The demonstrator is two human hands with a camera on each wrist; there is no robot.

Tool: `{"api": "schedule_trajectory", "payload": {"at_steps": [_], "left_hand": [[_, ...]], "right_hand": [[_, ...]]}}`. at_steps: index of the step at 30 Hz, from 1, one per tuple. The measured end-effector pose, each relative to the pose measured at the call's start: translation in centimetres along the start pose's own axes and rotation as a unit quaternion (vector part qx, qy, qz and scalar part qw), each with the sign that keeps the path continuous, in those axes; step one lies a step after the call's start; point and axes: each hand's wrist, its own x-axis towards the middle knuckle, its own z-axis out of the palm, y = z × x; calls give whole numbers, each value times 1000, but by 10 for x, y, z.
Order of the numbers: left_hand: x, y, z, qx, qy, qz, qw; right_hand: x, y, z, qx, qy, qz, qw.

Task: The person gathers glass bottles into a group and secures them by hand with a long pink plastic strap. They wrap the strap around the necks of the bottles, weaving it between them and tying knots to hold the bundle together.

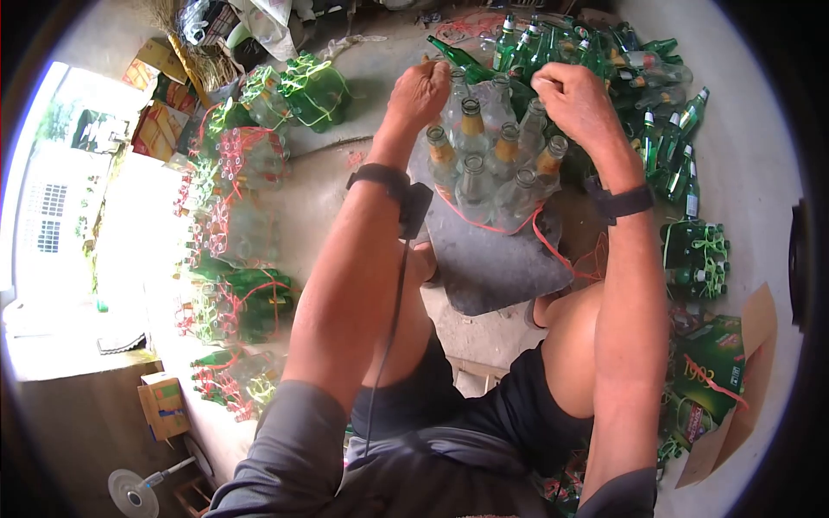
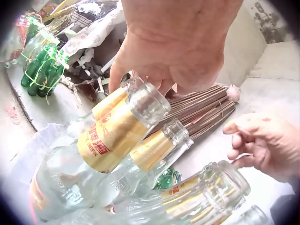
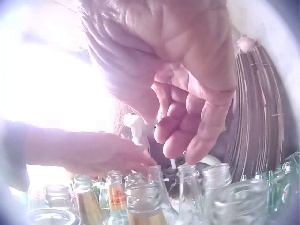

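Clear glass bottles, several with gold neck labels (image 1: 471,121) (image 2: 112,140), stand upright in a tight bundle on a dark board (image 1: 492,272). Red twine (image 1: 484,226) runs around the bundle low down, its loose end trailing right. My left hand (image 1: 421,91) (image 2: 173,51) (image 3: 93,152) is at the back left, its relaxed fingers by the bottle necks; contact is unclear. Above the right side hangs my right hand (image 1: 580,104) (image 2: 267,143) (image 3: 173,84), fingers loosely bent, with nothing visible in it.
Loose green bottles (image 1: 673,147) lie and stand at the back right. Tied bottle bundles (image 1: 250,207) line the left side, and another green bundle (image 1: 695,259) is at right. An open carton (image 1: 734,414) sits at lower right. A broom (image 3: 260,108) lies beyond the bottles.
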Motion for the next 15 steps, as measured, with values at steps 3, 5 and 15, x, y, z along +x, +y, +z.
{"api": "schedule_trajectory", "payload": {"at_steps": [3, 5, 15], "left_hand": [[-4, -6, -9, -25, -34, -22, 999], [-8, -6, -13, -38, -51, -33, 997], [-27, 5, -28, -19, 42, 65, 997]], "right_hand": [[-12, 20, -12, -5, 15, 10, 1000], [-19, 31, -19, -12, 16, 14, 1000], [-44, 39, -47, -76, -61, 135, 986]]}}
